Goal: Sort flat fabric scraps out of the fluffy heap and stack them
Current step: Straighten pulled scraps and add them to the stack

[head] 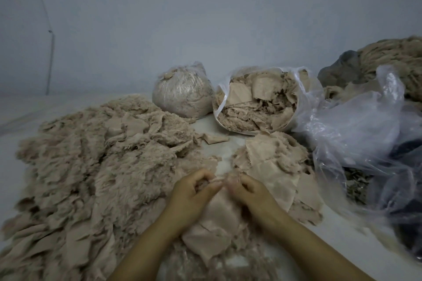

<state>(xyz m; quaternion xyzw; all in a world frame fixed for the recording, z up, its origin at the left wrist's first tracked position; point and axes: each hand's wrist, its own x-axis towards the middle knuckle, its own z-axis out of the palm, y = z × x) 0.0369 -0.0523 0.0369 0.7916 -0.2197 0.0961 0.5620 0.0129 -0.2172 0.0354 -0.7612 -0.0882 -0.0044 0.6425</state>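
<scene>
I have a flat fabric scrap (222,219) low in the middle of the frame, hanging down between my two hands. My left hand (191,196) has its fingers curled and seems to pinch the top edge with a bit of fluff; the edge is blurry, so I am not fully sure. My right hand (251,194) curls on the same edge just beside it. I think the best way is to pull gently, shake the fluff off, and smooth the scrap flat. Then I can lay it on the stack of flat scraps (271,166) at middle right, edges lined up. The fluffy heap (96,162) fills the left side. An open bag of scraps (258,102) sits above the stack, with a tied bag (182,93) to its left.
</scene>
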